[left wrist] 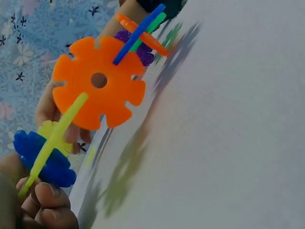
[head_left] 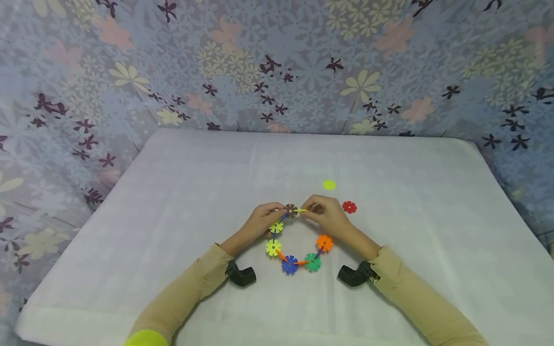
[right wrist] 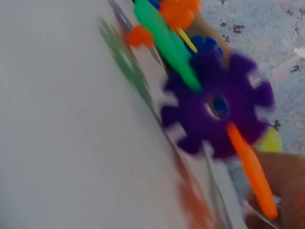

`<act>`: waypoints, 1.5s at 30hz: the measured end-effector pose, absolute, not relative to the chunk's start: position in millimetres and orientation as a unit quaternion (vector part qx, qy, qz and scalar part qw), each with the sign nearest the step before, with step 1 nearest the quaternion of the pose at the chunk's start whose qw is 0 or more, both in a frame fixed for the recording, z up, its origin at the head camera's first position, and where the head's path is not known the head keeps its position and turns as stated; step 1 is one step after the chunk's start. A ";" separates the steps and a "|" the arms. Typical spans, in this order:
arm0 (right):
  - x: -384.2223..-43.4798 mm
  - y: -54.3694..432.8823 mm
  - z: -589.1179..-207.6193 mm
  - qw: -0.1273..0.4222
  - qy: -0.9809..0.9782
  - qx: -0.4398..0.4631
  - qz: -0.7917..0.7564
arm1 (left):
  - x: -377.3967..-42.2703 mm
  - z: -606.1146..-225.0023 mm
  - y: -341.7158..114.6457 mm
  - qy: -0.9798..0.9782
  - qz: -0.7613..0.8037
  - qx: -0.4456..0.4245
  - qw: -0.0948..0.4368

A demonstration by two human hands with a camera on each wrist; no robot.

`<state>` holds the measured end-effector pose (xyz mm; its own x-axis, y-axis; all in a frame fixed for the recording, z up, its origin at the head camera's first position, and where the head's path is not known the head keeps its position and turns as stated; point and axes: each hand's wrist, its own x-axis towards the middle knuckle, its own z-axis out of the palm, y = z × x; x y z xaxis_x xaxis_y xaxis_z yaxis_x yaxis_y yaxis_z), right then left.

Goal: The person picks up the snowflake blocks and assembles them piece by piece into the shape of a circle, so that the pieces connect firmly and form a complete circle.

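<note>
A chain of notched plastic discs curves between the hands, slotted together at right angles. My left hand (head_left: 264, 216) pinches its far end at a brown disc (head_left: 291, 210). In the left wrist view the left fingers (left wrist: 50, 200) are close around a blue disc (left wrist: 52, 167), near an orange disc (left wrist: 86, 62). My right hand (head_left: 326, 214) pinches a yellow disc (head_left: 300, 210) held edge-on at the brown disc's right side. The chain's other end, an orange disc (head_left: 324, 243), lies below the right wrist. In the right wrist view a purple disc (right wrist: 248, 100) hangs near the right fingers (right wrist: 286, 176).
Two loose discs lie on the white-covered table (head_left: 207, 178) beyond the right hand: a yellow-green one (head_left: 329, 185) and a red one (head_left: 349, 207). A flower-patterned backdrop (head_left: 303, 57) rises behind the table. Black wrist mounts (head_left: 240, 275) sit under both sleeves.
</note>
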<state>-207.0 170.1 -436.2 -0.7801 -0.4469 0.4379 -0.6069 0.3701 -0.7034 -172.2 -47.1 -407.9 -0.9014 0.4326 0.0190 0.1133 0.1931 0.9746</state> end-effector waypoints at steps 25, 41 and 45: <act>-227.2 227.9 -389.4 -0.147 -0.964 0.097 0.199 | -175.3 -412.3 -47.1 0.716 0.681 0.128 0.082; -219.9 189.5 -423.9 -0.188 -0.727 0.180 0.635 | -173.8 -408.6 -43.0 0.766 0.618 0.140 0.103; -215.5 183.9 -429.4 -0.175 -0.692 0.169 0.680 | -181.8 -424.4 -44.2 0.762 0.620 0.156 0.097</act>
